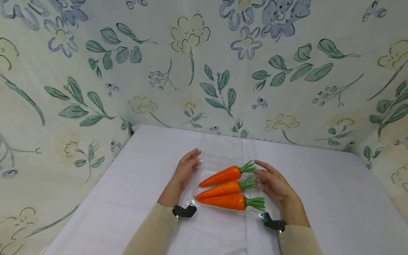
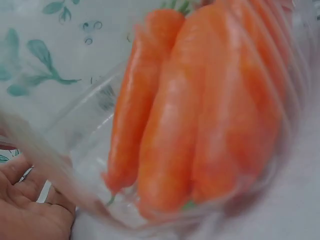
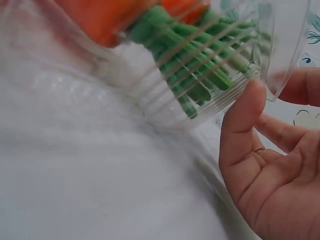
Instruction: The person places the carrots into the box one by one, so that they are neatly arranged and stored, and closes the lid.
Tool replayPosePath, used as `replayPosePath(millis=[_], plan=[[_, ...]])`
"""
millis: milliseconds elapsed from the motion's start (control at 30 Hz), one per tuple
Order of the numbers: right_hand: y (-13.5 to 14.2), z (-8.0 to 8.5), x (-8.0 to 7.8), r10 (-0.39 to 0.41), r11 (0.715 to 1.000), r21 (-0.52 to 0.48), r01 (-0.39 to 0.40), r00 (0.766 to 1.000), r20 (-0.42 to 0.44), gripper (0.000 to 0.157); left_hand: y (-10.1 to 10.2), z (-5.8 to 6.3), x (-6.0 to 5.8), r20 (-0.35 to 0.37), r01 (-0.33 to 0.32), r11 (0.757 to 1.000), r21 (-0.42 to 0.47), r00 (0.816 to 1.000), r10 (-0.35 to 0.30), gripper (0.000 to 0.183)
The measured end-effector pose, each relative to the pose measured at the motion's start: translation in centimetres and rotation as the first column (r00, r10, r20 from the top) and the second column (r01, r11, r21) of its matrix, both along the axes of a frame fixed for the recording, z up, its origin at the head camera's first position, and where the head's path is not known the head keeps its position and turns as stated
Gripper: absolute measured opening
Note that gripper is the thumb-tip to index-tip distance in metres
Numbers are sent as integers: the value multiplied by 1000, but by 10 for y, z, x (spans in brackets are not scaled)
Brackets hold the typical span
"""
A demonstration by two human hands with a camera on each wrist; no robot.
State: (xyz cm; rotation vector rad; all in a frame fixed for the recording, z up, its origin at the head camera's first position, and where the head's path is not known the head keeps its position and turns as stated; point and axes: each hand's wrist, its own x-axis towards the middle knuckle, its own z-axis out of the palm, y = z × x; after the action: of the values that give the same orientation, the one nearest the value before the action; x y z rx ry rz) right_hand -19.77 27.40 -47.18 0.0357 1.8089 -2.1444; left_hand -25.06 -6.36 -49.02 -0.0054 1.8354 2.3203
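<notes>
Three orange carrots with green tops lie side by side in a clear plastic container: the upper carrot (image 1: 224,175), the middle carrot (image 1: 220,190) and the lower carrot (image 1: 226,202). The clear container (image 1: 255,213) has its hinged lid (image 1: 223,147) lying back, away from the person. My left hand (image 1: 186,170) is at the container's left side, fingers mostly straight near its rim. In the left wrist view its palm (image 2: 35,210) shows beside the clear wall. At the other end, my right hand (image 1: 274,182) pinches the container's rim by the green tops (image 3: 185,60), between thumb (image 3: 245,117) and forefinger.
A white cloth (image 1: 137,170) covers the table under the container. Behind and at the sides hangs a floral curtain (image 1: 191,71). Black wrist cameras (image 1: 185,211) sit on both wrists, close to the container's near corners.
</notes>
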Motion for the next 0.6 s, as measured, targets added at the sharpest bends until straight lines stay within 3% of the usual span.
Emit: replayPosePath(millis=[200,367,600], plan=[[3,-5,0,10,994,-109,-9,1000,3,42,1,-2,4,-34,9,1000,-3,999,-9,54],[5,-4,-1,12,993,-116,-13,1000,-7,48,1,-2,5,-54,4,1000,-24,999,-5,53],[5,-7,0,10,992,-123,-10,1000,-2,42,1,-4,3,-66,2,1000,5,998,-2,52]])
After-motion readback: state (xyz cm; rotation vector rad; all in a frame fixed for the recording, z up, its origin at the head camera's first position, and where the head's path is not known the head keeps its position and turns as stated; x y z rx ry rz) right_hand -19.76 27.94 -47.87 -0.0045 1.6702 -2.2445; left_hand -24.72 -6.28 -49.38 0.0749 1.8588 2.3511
